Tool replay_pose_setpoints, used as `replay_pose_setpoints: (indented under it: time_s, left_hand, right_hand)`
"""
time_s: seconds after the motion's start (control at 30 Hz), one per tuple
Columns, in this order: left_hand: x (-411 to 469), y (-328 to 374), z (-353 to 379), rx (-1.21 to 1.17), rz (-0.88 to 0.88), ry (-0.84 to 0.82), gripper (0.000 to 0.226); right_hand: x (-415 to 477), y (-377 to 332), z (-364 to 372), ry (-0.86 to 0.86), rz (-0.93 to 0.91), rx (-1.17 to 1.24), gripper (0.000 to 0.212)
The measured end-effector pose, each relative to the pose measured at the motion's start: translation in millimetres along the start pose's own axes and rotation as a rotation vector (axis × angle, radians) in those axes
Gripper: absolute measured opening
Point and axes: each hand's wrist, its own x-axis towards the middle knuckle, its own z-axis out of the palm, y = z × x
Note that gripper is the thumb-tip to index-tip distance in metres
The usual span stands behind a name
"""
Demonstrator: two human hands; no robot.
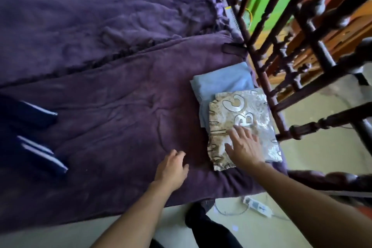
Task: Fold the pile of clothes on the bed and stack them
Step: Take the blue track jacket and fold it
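Note:
A folded beige and silver patterned cloth [241, 115] lies on top of a folded light blue garment [219, 82] at the right end of the purple bed cover [112, 106]. My right hand [244, 147] rests flat on the near part of the patterned cloth, fingers spread. Just left of the stack my left hand [171, 169] hovers over the bed cover, its fingers loosely curled and holding nothing. Dark navy clothing with white trim [38, 141] lies at the left edge of the bed.
A dark carved wooden bed rail [267, 78] runs close along the right side of the stack. A white power strip with cables [258, 206] lies on the pale floor below the bed edge. Wooden furniture [330, 32] stands beyond the rail.

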Motion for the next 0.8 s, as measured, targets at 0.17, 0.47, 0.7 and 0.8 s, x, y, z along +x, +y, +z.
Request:
replay_pose_setpoints:
  time_s: [0.17, 0.47, 0.7, 0.8]
  left_hand:
    - [-86, -91, -34, -0.077, -0.199, 0.123, 0.031]
    - [-294, -250, -93, -0.186, -0.461, 0.401, 0.025]
    - [-400, -342, -152, -0.219, -0.611, 0.617, 0.024]
    - [-413, -376, -174, -0.239, -0.628, 0.666, 0.023]
  right_hand:
    - [-20, -114, -12, -0.125, -0.207, 0.032, 0.037]
    - [-98, -335, -39, -0.177, -0.544, -0.016, 0.033]
    - [-130, -480, -77, -0.157, -0.719, 0.008, 0.03]
    - [-122, -532, -92, -0.135, -0.761, 0.008, 0.036]
